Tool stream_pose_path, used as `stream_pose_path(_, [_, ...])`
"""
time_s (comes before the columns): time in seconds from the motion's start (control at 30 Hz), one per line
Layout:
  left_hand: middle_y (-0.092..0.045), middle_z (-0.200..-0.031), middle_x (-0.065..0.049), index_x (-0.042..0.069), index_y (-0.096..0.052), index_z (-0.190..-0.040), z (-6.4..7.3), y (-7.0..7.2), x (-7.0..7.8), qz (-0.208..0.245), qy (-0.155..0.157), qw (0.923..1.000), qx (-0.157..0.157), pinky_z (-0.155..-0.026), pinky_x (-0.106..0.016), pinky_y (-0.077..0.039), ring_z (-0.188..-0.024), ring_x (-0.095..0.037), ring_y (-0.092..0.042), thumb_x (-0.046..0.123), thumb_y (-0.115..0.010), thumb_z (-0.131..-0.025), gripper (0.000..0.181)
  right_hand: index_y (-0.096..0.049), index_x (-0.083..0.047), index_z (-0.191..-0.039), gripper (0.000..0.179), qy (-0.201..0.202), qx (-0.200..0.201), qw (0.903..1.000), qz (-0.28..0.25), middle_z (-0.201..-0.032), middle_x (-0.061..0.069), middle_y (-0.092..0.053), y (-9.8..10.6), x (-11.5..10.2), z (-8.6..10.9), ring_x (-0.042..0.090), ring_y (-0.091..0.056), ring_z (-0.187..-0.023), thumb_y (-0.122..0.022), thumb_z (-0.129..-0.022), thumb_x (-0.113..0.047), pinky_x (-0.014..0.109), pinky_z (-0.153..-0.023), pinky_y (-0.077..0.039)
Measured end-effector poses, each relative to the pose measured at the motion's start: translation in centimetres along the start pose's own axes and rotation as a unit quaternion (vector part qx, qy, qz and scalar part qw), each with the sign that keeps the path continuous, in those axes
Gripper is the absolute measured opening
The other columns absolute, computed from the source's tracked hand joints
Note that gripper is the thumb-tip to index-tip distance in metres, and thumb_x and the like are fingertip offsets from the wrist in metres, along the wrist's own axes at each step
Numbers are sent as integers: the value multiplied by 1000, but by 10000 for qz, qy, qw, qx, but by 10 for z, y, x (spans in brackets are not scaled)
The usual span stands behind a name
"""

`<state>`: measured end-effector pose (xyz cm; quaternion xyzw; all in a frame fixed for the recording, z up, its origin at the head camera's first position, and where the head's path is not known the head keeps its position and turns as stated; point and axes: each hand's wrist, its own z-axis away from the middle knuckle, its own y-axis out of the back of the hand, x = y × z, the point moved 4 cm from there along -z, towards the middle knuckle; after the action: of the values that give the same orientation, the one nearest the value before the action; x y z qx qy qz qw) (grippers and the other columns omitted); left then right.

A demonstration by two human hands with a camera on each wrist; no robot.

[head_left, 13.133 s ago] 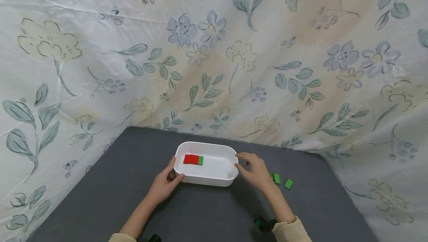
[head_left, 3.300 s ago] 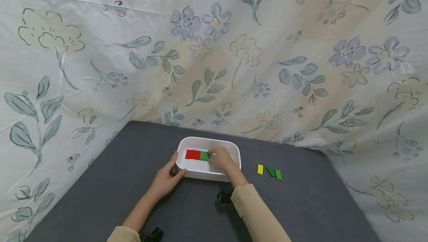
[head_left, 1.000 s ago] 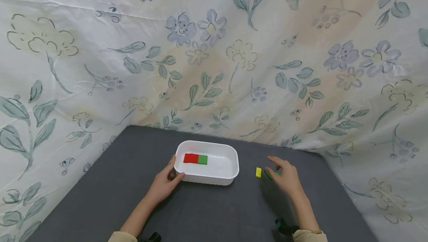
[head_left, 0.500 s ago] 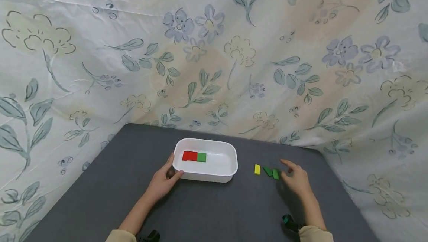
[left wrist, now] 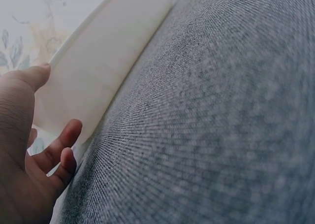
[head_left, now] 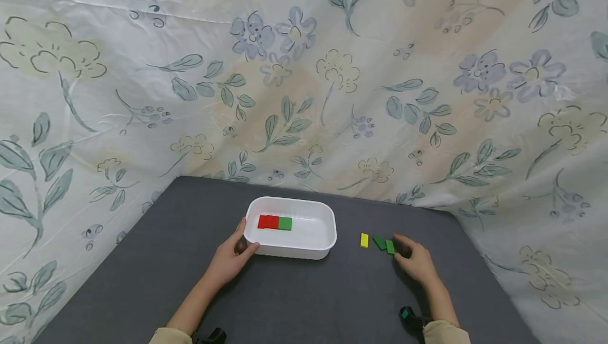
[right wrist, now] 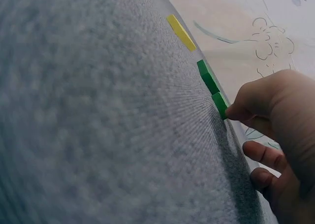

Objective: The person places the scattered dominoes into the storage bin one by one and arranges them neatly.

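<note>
My left hand (head_left: 227, 262) holds the left end of a white plastic tub (head_left: 294, 252), thumb at the front wall; the left wrist view shows fingers along the tub's side (left wrist: 98, 51). Inside the tub lie red tiles (head_left: 268, 222) and green tiles (head_left: 285, 223) in a row. On the right, my right hand (head_left: 418, 264) pinches the nearest loose green tile (head_left: 390, 247) at its ends, the tile still at table level. In the right wrist view the thumb touches that green tile (right wrist: 220, 106); the index fingertip is hidden.
Left of the pinched tile lie another green tile (head_left: 379, 242), slanted, and a yellow tile (head_left: 364, 240), both flat on the dark grey table (head_left: 304, 302). A floral cloth (head_left: 294, 96) hangs behind the table and along its sides.
Earlier a second green tile was placed in the tub beside the first. Since then my right hand has moved right, past the loose tiles, and closed onto the rightmost green one. My left hand stays on the tub.
</note>
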<state>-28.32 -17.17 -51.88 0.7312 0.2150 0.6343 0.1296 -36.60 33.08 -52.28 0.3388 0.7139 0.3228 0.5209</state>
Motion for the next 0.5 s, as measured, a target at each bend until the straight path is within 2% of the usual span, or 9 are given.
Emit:
stream_pose_path(0.13, [-58, -87, -4, 11, -25, -169, 0, 0, 0, -2, -42, 10000, 17, -63, -26, -41, -74, -16, -49, 33, -79, -98, 92, -67, 0, -140, 50, 111, 51, 9999, 74, -121, 25, -71, -3, 0, 0, 31, -66, -93, -72, -91, -9, 52, -78, -52])
stream_pose_path(0.27, [-59, -88, -4, 11, -26, -169, 1, -1, -1, 0, -71, 10000, 52, -64, -26, -42, -74, -15, -49, 31, -79, -98, 91, -68, -2, -140, 48, 24, -58, 10000, 62, -128, 26, -70, -6, 1, 0, 30, -65, -94, -71, -92, -8, 54, -82, -52])
stream_pose_path(0.5, [-60, -89, -4, 11, -27, -169, 2, -2, -2, 2, -36, 10000, 73, -64, -25, -43, -76, -15, -51, 31, -79, -98, 90, -68, -2, -139, 46, -70, -56, 9999, 61, -116, 22, -72, -7, 2, 1, 28, -63, -90, -72, -94, -8, 50, -79, -51])
